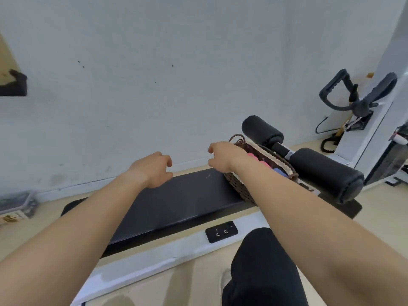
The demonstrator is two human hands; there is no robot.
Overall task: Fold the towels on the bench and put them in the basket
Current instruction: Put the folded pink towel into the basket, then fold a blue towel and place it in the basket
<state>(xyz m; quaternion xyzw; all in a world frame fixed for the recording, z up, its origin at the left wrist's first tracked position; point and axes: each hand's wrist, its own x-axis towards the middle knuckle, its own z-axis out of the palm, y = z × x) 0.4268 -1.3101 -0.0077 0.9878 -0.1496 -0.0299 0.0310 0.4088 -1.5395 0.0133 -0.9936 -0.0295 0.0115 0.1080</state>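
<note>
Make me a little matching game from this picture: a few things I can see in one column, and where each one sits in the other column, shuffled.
Things
1. basket
2. pink towel
3. foam rollers
4. left hand

Places
A. inside the basket
B. above the black bench pad, holding nothing
C. on the right end of the bench pad
D. beyond the basket, furthest to the right

Pairs: 1-C, 2-A, 3-D, 4-B
</note>
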